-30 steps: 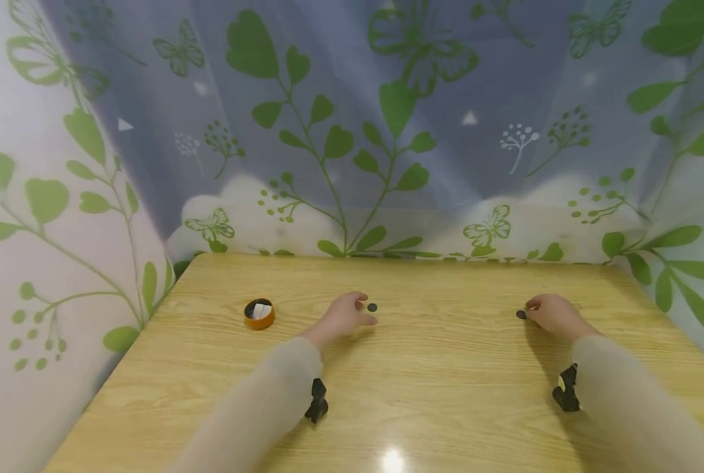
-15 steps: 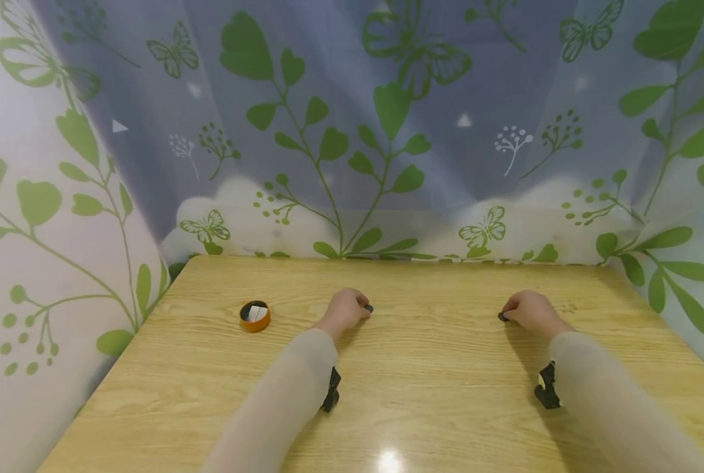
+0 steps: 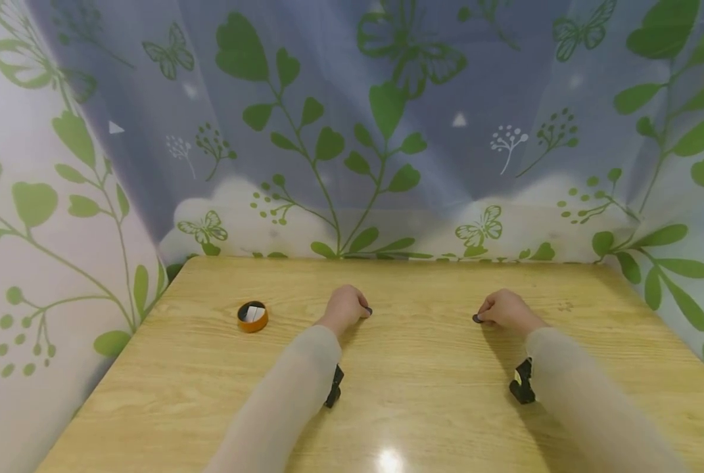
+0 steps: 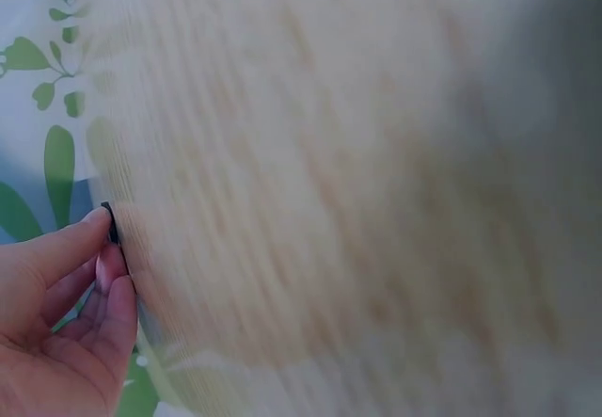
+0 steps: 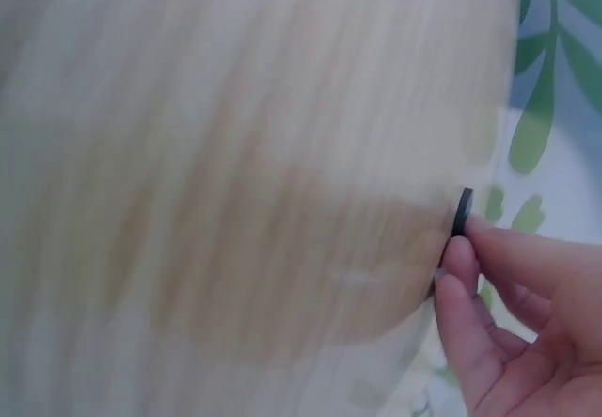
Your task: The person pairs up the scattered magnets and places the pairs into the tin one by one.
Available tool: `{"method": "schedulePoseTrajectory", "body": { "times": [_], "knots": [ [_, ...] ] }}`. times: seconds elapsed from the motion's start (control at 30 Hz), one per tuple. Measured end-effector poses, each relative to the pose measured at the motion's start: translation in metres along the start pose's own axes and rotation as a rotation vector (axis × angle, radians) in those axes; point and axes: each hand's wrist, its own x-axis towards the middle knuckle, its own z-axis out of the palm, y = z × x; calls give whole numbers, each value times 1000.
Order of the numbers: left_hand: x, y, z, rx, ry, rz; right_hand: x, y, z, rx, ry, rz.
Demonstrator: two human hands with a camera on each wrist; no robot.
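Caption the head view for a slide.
Left hand pinching one small dark round disc, right hand another, at a light wood-grain table bearing a round orange container.

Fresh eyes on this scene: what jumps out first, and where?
Probably the big leaf-and-butterfly backdrop, rising behind the wooden table. Next, the two hands over the table's far half: the left hand pinches one small dark disc, the right hand another dark disc. Then the round orange container with white pieces inside, left of both hands.
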Motion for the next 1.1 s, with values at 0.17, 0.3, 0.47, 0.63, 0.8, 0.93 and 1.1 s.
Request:
{"method": "schedulePoseTrajectory", "body": {
  "times": [0.17,0.3,0.47,0.63,0.8,0.93,1.1],
  "knots": [
    [0,6,0,48,-11,-6,3,-18,11,-8,11,1],
    [2,10,2,66,-25,-26,11,-30,20,-22,13,-11],
    [4,14,7,96,-40,-36,17,-45,31,-45,-7,-9],
    [3,25,12,91,-61,-9,21,-55,36,-58,-11,2],
    [3,36,18,93,-72,-5,25,-57,39,-41,-14,20],
    [5,41,24,120,-79,-12,26,-61,42,-46,-18,10],
    [5,51,32,152,-85,-4,26,-66,45,-42,-9,12]
  ]
}}
